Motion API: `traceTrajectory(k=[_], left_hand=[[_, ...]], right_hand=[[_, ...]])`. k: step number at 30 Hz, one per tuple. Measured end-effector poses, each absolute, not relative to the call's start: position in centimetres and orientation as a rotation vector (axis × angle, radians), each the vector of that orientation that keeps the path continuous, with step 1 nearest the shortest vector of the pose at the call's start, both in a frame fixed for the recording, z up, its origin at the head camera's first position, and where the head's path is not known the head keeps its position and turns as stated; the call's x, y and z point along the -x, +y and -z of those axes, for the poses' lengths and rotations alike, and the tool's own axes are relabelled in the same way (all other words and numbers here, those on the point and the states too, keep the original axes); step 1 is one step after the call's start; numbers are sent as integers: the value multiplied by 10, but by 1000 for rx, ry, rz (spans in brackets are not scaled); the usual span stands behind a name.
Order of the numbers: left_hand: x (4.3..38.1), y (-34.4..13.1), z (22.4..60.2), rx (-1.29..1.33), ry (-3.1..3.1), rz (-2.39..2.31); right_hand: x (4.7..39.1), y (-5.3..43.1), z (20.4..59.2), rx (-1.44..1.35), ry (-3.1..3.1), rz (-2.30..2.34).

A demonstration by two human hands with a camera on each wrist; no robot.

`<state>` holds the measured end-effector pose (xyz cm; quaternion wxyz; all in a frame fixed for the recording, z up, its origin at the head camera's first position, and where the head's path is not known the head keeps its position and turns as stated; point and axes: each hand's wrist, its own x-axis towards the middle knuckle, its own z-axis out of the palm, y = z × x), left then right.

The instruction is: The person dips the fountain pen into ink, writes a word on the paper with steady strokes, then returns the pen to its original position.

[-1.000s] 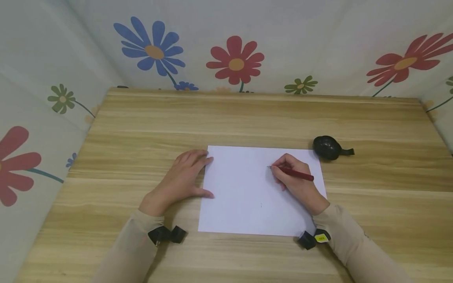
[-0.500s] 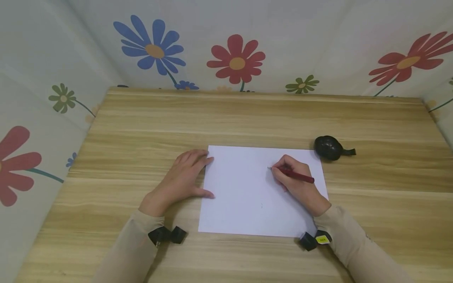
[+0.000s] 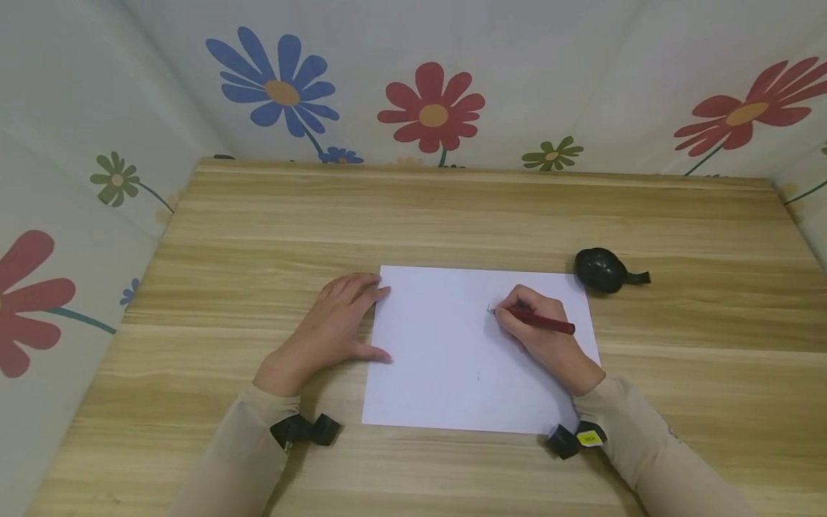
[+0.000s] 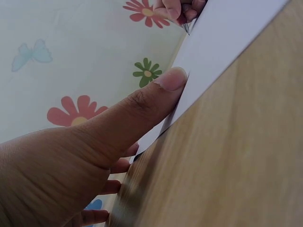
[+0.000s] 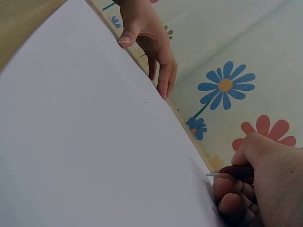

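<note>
Closest to me are the 2 beige sleeves, the left sleeve [image 3: 235,449] and the right sleeve [image 3: 649,434], each with a small black block at the wrist: the left block [image 3: 326,429] sits over the table, the right block [image 3: 563,441] at the paper's near right corner, with a yellow tag [image 3: 589,438] beside it.

Past the cuffs, the paper [image 3: 426,359] lies flat, its long sides running left to right. The left hand [image 3: 329,327] is spread wide at its left edge, thumb well apart from the fingers, the thumb tip resting on the sheet and the fingers by the far left corner. The right hand [image 3: 545,345] lies over the right part of the sheet, pinching a dark red pen [image 3: 545,322] between thumb and fingers. Its metal tip points left, down at the paper. 1 small mark [image 3: 478,376] shows toward the near edge, and faint strokes [image 3: 489,308] show right by the tip.

At the paper's far right corner sits a shiny black lump [image 3: 599,270], its stub pointing right. The wood-grain table [image 3: 413,215] runs back to a pale cloth [image 3: 362,43] printed with blue, red and green flowers.
</note>
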<state>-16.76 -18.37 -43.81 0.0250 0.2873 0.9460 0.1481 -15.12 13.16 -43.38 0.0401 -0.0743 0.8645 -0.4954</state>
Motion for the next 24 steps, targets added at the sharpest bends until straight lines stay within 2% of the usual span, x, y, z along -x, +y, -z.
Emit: traceTrajectory(k=[6,24], left_hand=[[168,-184,438,-890,2930,-460],[168,-183,437,-900,2933,-464]], right_hand=[[157,138,452,252,2680,1518],[158,138,456,327,2702,1515]])
